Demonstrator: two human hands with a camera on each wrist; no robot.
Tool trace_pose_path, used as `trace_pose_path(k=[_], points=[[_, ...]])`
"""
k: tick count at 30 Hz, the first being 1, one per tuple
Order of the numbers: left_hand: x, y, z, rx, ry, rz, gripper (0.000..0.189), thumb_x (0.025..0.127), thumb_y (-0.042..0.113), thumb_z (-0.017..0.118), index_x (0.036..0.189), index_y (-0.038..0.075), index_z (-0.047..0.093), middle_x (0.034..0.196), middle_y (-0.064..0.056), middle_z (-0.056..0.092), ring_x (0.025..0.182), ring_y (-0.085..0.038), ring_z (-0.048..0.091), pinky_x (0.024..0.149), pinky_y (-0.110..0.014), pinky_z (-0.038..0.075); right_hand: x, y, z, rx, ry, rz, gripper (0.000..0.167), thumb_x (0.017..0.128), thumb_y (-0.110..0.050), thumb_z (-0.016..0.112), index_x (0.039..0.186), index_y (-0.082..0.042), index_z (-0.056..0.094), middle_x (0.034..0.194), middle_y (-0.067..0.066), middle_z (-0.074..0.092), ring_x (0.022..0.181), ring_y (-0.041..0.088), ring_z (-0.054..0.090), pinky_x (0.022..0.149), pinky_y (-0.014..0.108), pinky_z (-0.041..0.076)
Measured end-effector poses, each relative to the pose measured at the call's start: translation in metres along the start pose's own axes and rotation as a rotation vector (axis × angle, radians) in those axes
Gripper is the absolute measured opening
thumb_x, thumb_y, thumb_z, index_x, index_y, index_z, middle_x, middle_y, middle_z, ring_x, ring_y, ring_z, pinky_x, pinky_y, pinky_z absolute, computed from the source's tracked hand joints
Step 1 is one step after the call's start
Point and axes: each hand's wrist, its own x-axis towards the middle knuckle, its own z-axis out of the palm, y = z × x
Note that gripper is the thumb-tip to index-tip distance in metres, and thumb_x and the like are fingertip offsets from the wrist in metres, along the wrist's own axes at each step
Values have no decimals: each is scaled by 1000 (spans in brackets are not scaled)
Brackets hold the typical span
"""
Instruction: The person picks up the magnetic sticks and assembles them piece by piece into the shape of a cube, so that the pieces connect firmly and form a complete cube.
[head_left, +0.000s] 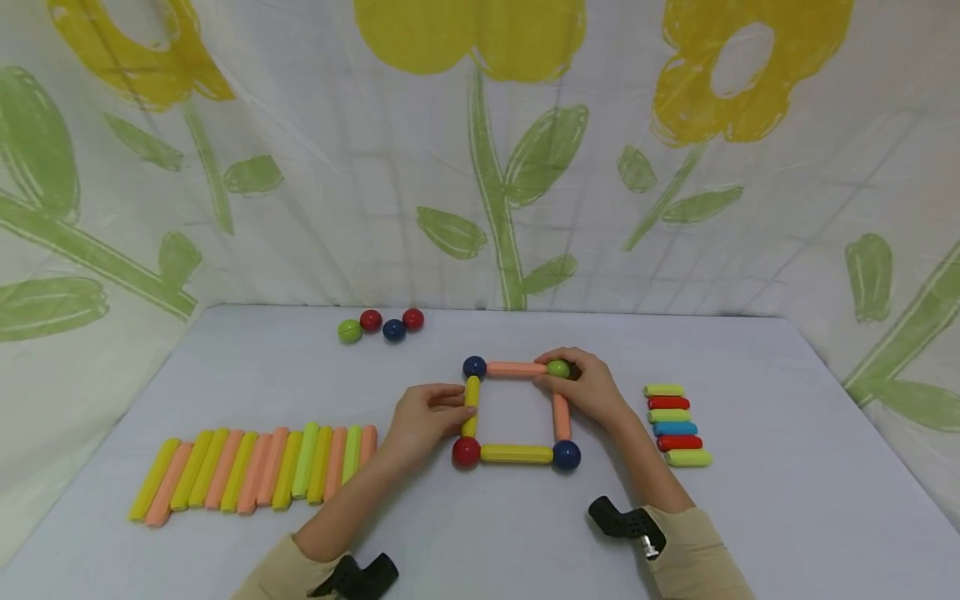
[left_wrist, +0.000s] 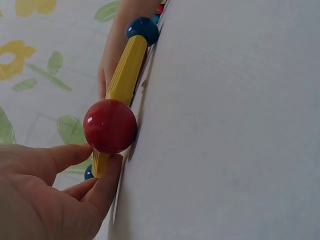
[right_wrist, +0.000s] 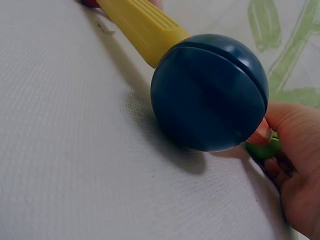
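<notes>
A square of sticks and balls lies in the middle of the table. My left hand (head_left: pixel 424 421) pinches the yellow stick (head_left: pixel 472 393) on its left side, between a blue ball (head_left: pixel 474 367) and a red ball (head_left: pixel 467 452). At the far right corner my right hand (head_left: pixel 592 390) grips a green ball (head_left: pixel 558 367), where two peach sticks (head_left: pixel 514 369) meet. Another yellow stick (head_left: pixel 516 454) forms the near side and joins a second blue ball (head_left: pixel 566 455). In the right wrist view that blue ball (right_wrist: pixel 210 92) partly hides the green ball (right_wrist: pixel 265 149).
Several yellow, peach and green sticks (head_left: pixel 243 471) lie in a row at the left. Short coloured sticks (head_left: pixel 675 428) are lined up on the right. Loose balls (head_left: pixel 393 331) sit near the back edge, before a flower-patterned cloth (head_left: pixel 337 225).
</notes>
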Motion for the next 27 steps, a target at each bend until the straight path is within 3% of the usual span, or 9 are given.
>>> trace_pose_path(k=[5, 8, 11, 18, 22, 25, 27], points=[[-7, -1, -5, -3, 10, 18, 41, 97, 6, 76, 136, -4, 67, 117, -16, 75, 101, -23, 76, 85, -34, 64, -1, 1, -5, -8, -16, -11, 36, 99, -20, 75, 132, -6, 71, 125, 17, 68, 94, 23, 59, 79, 28, 52], [-14, -2, -9, 19, 20, 31, 40, 98, 6, 75, 136, -4, 67, 115, -14, 76, 99, -24, 76, 85, -35, 64, -3, 2, -9, -22, -29, -10, 40, 101, -21, 73, 138, -6, 68, 132, 18, 67, 106, 29, 66, 93, 39, 59], [-23, -4, -17, 61, 33, 49, 40, 98, 9, 75, 136, -1, 68, 114, -12, 76, 98, -23, 76, 87, -34, 64, -10, 1, -15, -46, -28, -4, 44, 101, -24, 73, 142, -8, 65, 137, 17, 66, 118, 34, 67, 104, 52, 56], [-47, -10, -43, 133, 82, 88, 43, 99, 7, 73, 140, 0, 65, 120, -13, 75, 104, -24, 76, 86, -32, 64, -35, -6, -40, -114, 8, -40, 45, 100, -19, 75, 142, -5, 65, 140, 18, 66, 122, 35, 64, 105, 54, 55], [-58, -11, -59, 187, 125, 112, 45, 98, 7, 75, 141, -2, 64, 124, -17, 74, 111, -29, 74, 87, -30, 63, -49, -8, -57, -150, 40, -61, 43, 100, -13, 74, 141, -3, 65, 139, 19, 66, 122, 36, 64, 101, 43, 58], [-63, -12, -68, 251, 156, 108, 47, 97, 10, 77, 142, 0, 64, 126, -16, 74, 114, -29, 72, 91, -29, 62, -58, -6, -71, -179, 61, -51, 42, 101, -14, 73, 141, -4, 65, 139, 18, 66, 119, 31, 66, 97, 25, 58], [-66, -14, -74, 289, 174, 108, 48, 97, 13, 78, 142, -1, 64, 127, -16, 74, 115, -29, 71, 95, -31, 61, -63, -4, -80, -195, 77, -43, 41, 102, -16, 72, 141, -5, 65, 139, 18, 66, 116, 22, 66, 93, 14, 55]])
